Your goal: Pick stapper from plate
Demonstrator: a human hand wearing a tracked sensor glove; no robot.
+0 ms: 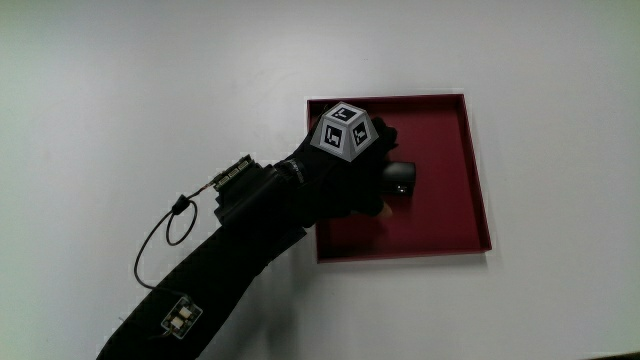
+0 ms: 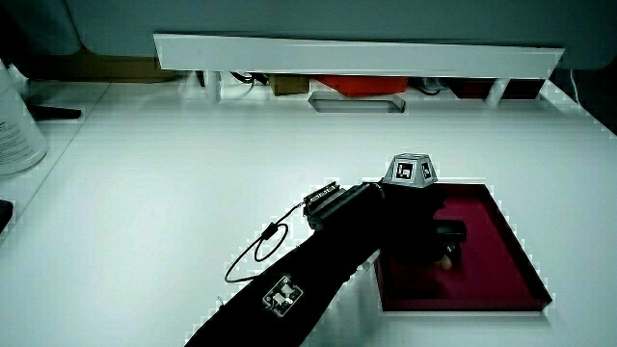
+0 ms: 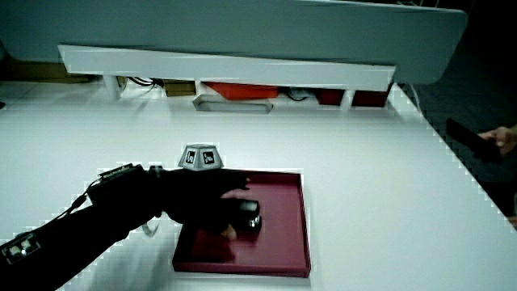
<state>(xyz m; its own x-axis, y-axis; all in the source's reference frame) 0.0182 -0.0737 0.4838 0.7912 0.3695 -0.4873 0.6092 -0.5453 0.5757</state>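
Note:
A dark red square plate (image 1: 445,150) lies on the white table. In it sits a small black stapler (image 1: 402,180), near the plate's middle. The gloved hand (image 1: 378,182), with its patterned cube (image 1: 343,131) on the back, reaches over the plate's edge and its fingers curl around the stapler. The stapler still seems to rest on the plate floor. In both side views the hand covers most of the stapler (image 2: 451,231) (image 3: 250,215), with the plate (image 2: 492,241) (image 3: 283,218) under it. The forearm crosses the table toward the person.
A thin wire loop (image 1: 165,240) hangs from the forearm over the table. A low white partition (image 2: 357,53) runs along the table's edge farthest from the person, with red things under it. In a side view a pale container (image 2: 12,125) stands at the table's edge.

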